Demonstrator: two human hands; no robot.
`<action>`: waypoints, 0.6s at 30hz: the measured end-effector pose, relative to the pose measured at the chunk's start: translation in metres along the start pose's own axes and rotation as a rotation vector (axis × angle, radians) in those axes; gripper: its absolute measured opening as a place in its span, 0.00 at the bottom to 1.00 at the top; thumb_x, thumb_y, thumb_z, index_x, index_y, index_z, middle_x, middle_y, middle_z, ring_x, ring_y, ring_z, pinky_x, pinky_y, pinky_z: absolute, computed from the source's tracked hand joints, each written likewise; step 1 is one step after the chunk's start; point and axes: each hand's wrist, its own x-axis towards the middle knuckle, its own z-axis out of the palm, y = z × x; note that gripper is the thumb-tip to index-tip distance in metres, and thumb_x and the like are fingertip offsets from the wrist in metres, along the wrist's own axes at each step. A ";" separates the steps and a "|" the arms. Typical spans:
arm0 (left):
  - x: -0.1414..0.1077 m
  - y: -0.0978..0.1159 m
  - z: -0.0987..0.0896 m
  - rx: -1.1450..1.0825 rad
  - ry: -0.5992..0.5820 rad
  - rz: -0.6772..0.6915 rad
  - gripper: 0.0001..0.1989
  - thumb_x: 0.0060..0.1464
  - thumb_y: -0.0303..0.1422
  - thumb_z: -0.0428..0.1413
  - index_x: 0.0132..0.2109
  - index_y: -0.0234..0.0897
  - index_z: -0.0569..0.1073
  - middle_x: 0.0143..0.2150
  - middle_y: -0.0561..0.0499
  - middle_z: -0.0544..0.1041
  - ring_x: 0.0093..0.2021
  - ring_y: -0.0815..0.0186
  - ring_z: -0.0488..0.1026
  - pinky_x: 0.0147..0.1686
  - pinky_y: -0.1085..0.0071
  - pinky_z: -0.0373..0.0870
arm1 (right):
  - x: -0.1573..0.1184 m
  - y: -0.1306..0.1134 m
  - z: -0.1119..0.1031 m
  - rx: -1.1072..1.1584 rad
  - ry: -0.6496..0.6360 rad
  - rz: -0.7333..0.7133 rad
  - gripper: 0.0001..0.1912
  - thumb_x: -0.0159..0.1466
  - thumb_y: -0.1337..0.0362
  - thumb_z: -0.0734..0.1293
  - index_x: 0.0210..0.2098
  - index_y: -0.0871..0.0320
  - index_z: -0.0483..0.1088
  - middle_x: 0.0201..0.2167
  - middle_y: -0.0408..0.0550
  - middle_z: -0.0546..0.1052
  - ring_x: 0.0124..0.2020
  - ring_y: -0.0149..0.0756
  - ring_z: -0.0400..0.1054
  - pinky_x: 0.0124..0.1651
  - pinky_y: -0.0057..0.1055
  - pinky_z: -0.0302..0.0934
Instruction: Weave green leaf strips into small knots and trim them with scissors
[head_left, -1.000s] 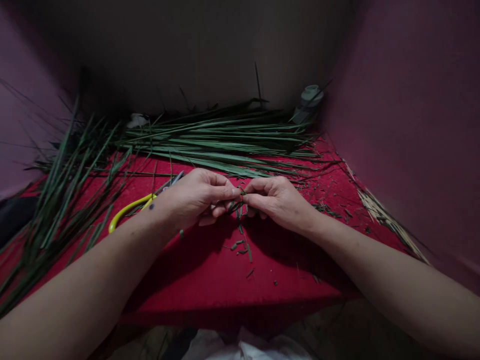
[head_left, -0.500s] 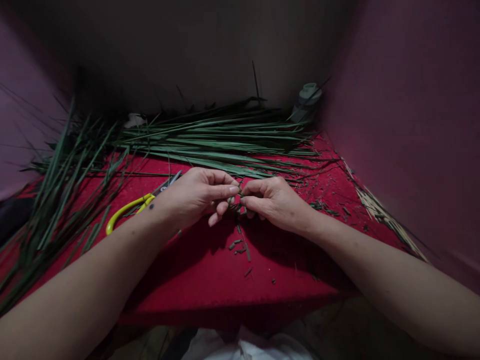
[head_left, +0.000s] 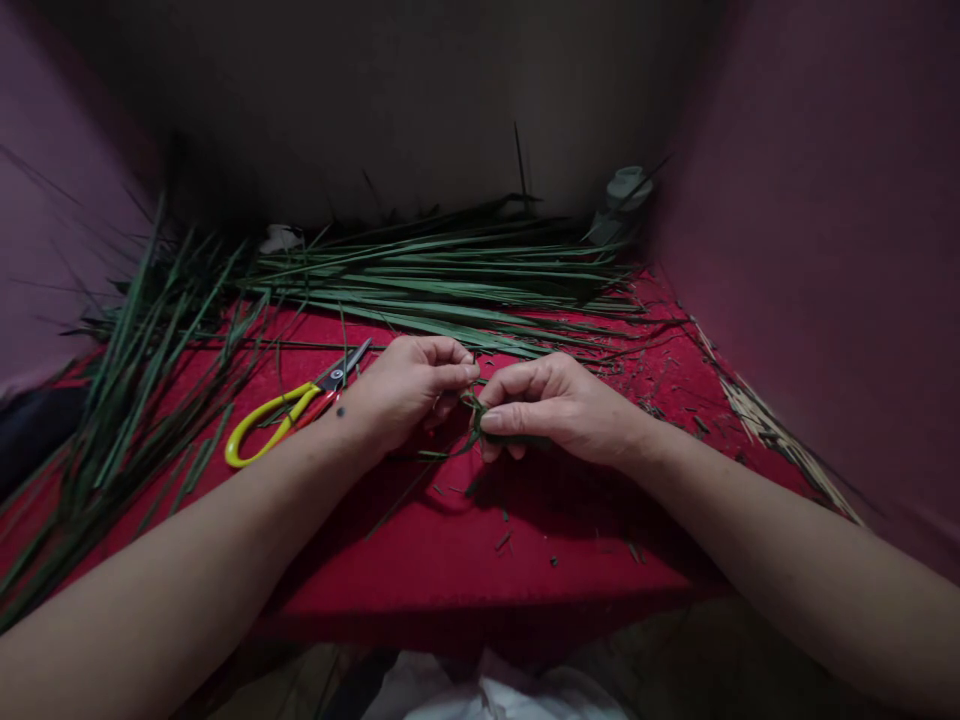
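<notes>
Over the middle of the red table, my two hands meet at a small bundle of green leaf strips [head_left: 474,410]. My right hand [head_left: 544,405] is closed on the bundle, thumb pressed along its near side. The thumb and forefinger of my left hand [head_left: 427,385] pinch a thin strip end at the bundle's upper left. Loose strips hang from it down and to the left; part of the bundle is hidden by my fingers. Beside my left wrist lie scissors [head_left: 277,415] with yellow handles, blades pointing away to the right.
Long green leaves [head_left: 420,275] are heaped along the back of the red table [head_left: 465,580], more leaves [head_left: 142,380] at the left. Pale thin sticks [head_left: 780,445] line the right edge. A white-capped bottle [head_left: 626,195] stands at the back right. Cut scraps are scattered about.
The bundle now shows more between my fingers, with strips hanging toward the left. My left fingers have curled in. Several scraps below the hands are now hidden or shifted. The view has moved slightly.
</notes>
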 end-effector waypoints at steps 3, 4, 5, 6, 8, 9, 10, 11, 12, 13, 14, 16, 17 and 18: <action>-0.001 -0.002 0.002 0.091 0.014 0.002 0.05 0.46 0.28 0.57 0.27 0.35 0.66 0.13 0.59 0.62 0.11 0.77 0.55 0.12 0.81 0.46 | 0.001 0.000 0.000 0.026 0.023 -0.019 0.06 0.58 0.65 0.67 0.28 0.63 0.69 0.22 0.43 0.73 0.21 0.25 0.63 0.26 0.24 0.58; -0.001 -0.002 0.002 0.110 0.016 0.002 0.05 0.46 0.28 0.56 0.27 0.35 0.66 0.13 0.59 0.62 0.11 0.77 0.54 0.12 0.81 0.46 | 0.001 0.000 0.000 0.034 0.040 -0.027 0.06 0.57 0.65 0.67 0.28 0.62 0.69 0.22 0.43 0.73 0.21 0.25 0.64 0.25 0.24 0.58; -0.001 -0.002 0.002 0.121 0.015 0.005 0.05 0.46 0.27 0.56 0.27 0.35 0.66 0.13 0.59 0.62 0.11 0.77 0.54 0.12 0.80 0.46 | 0.001 0.000 0.000 0.038 0.069 -0.036 0.07 0.57 0.64 0.67 0.28 0.62 0.68 0.21 0.43 0.73 0.21 0.25 0.64 0.25 0.24 0.58; -0.001 -0.002 0.002 0.130 0.008 0.011 0.04 0.46 0.27 0.56 0.27 0.35 0.66 0.13 0.59 0.63 0.11 0.77 0.54 0.12 0.80 0.46 | 0.001 -0.001 0.000 0.041 0.109 -0.049 0.07 0.57 0.64 0.67 0.28 0.62 0.68 0.20 0.43 0.73 0.20 0.25 0.63 0.25 0.24 0.58; 0.000 -0.001 0.002 0.137 -0.010 0.025 0.04 0.45 0.26 0.55 0.26 0.34 0.66 0.15 0.58 0.64 0.12 0.77 0.55 0.13 0.80 0.47 | 0.002 -0.002 0.001 0.040 0.198 -0.076 0.07 0.56 0.64 0.68 0.28 0.62 0.67 0.19 0.42 0.72 0.19 0.25 0.63 0.24 0.23 0.57; 0.000 -0.001 0.002 0.140 -0.019 0.029 0.04 0.45 0.26 0.55 0.26 0.34 0.66 0.16 0.58 0.65 0.13 0.77 0.55 0.13 0.79 0.47 | 0.002 -0.003 0.001 0.044 0.237 -0.087 0.08 0.55 0.65 0.69 0.29 0.61 0.66 0.19 0.41 0.72 0.19 0.24 0.63 0.23 0.23 0.57; 0.000 -0.001 0.003 0.147 -0.031 0.025 0.04 0.45 0.25 0.55 0.26 0.34 0.66 0.16 0.57 0.64 0.13 0.77 0.55 0.13 0.79 0.47 | 0.002 -0.003 0.001 0.052 0.265 -0.096 0.09 0.54 0.65 0.70 0.30 0.61 0.66 0.19 0.40 0.72 0.18 0.24 0.62 0.22 0.22 0.56; -0.001 0.000 0.003 0.161 -0.041 0.014 0.04 0.45 0.25 0.55 0.26 0.34 0.66 0.16 0.57 0.64 0.13 0.77 0.54 0.13 0.79 0.46 | 0.002 -0.003 0.001 0.066 0.280 -0.104 0.10 0.54 0.65 0.70 0.32 0.61 0.65 0.18 0.40 0.72 0.18 0.24 0.62 0.22 0.22 0.56; -0.002 0.001 0.004 0.177 -0.049 -0.003 0.04 0.45 0.26 0.55 0.25 0.34 0.66 0.15 0.58 0.63 0.13 0.78 0.53 0.13 0.79 0.45 | 0.002 -0.003 0.001 0.080 0.281 -0.107 0.11 0.54 0.64 0.70 0.34 0.60 0.66 0.18 0.40 0.72 0.18 0.24 0.63 0.21 0.22 0.56; -0.003 0.002 0.005 0.191 -0.055 -0.020 0.05 0.45 0.26 0.56 0.25 0.34 0.66 0.14 0.59 0.61 0.13 0.78 0.52 0.13 0.79 0.43 | 0.003 -0.003 0.000 0.092 0.276 -0.107 0.12 0.54 0.64 0.70 0.35 0.61 0.66 0.19 0.40 0.73 0.18 0.25 0.63 0.21 0.22 0.56; -0.004 0.003 0.005 0.201 -0.063 -0.035 0.06 0.44 0.27 0.56 0.24 0.34 0.66 0.13 0.59 0.59 0.13 0.78 0.51 0.13 0.79 0.43 | 0.003 -0.003 0.000 0.102 0.267 -0.105 0.12 0.54 0.64 0.70 0.36 0.61 0.67 0.19 0.41 0.73 0.18 0.25 0.64 0.22 0.22 0.56; -0.006 0.004 0.006 0.207 -0.082 -0.047 0.08 0.44 0.28 0.57 0.23 0.35 0.64 0.13 0.60 0.57 0.13 0.78 0.49 0.13 0.79 0.42 | 0.003 -0.002 0.000 0.119 0.250 -0.096 0.11 0.54 0.64 0.70 0.35 0.62 0.68 0.20 0.42 0.74 0.19 0.25 0.64 0.23 0.22 0.57; -0.006 0.004 0.006 0.207 -0.094 -0.046 0.09 0.44 0.28 0.58 0.22 0.35 0.63 0.13 0.60 0.57 0.13 0.78 0.49 0.13 0.79 0.41 | 0.003 -0.001 0.000 0.129 0.247 -0.088 0.10 0.54 0.64 0.70 0.34 0.62 0.69 0.20 0.43 0.75 0.19 0.25 0.64 0.23 0.22 0.57; -0.006 0.003 0.006 0.210 -0.110 -0.043 0.10 0.44 0.28 0.58 0.22 0.35 0.63 0.13 0.60 0.57 0.13 0.78 0.49 0.13 0.79 0.41 | 0.004 0.000 -0.001 0.141 0.248 -0.078 0.10 0.54 0.64 0.70 0.33 0.62 0.69 0.19 0.43 0.75 0.19 0.25 0.65 0.23 0.22 0.57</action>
